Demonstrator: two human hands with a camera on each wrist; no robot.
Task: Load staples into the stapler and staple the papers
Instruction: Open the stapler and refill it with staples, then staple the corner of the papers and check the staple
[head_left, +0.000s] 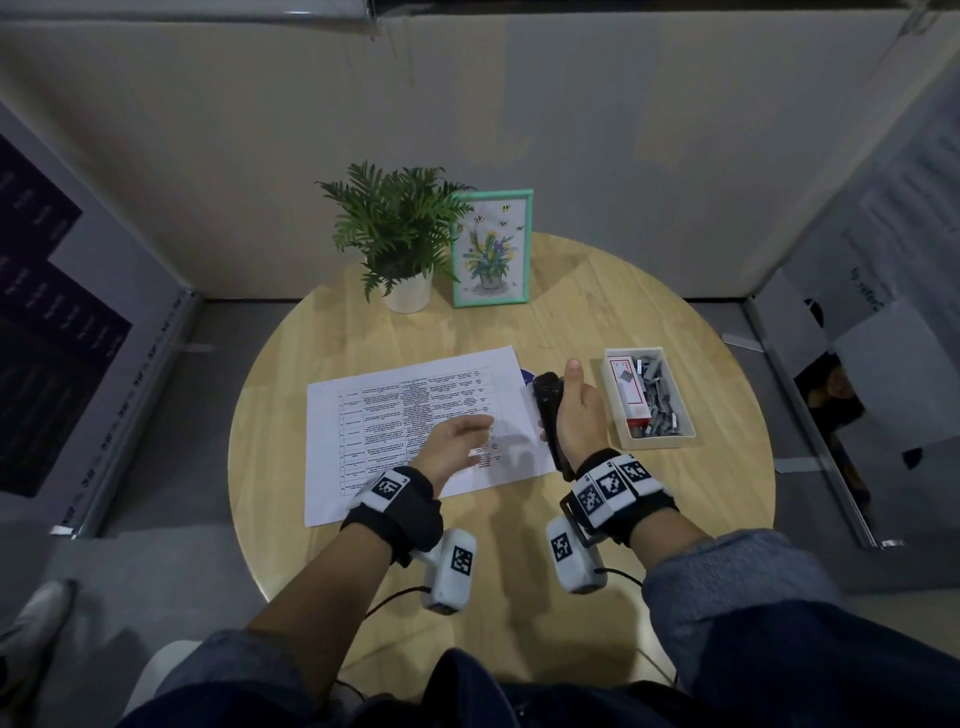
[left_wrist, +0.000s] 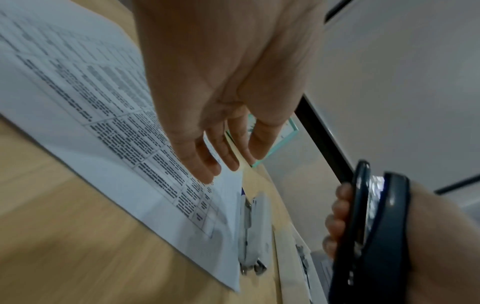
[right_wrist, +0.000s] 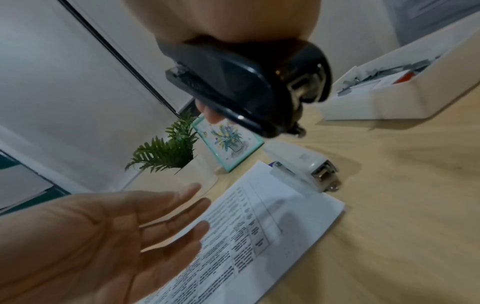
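Lying flat on the round wooden table (head_left: 291, 415), the papers (head_left: 374, 415) sit at the left, and how many sheets are in the pile is hard to tell. The left hand (head_left: 457, 441) floats just above them with its fingers (left_wrist: 205, 164) straight and spread, holding nothing. Next comes the right hand (head_left: 576, 410), just past the right edge of the papers. It is wrapped around one dark stapler (head_left: 548, 410), thumb up on top and fingers curled under it, and the stapler is up off the table. Much of it is hidden by the hand in the head view. A second stapler, a white stapler (right_wrist: 303, 166), lies on the table below, touching the far right corner of the papers; the head view hides it. To the right sits one white tray (head_left: 660, 441) with one red and white staple box (head_left: 631, 389) and a heap of loose staples (head_left: 657, 395), too many and too small to count. At the back stand one potted plant (head_left: 400, 228) and one picture frame (head_left: 491, 249).
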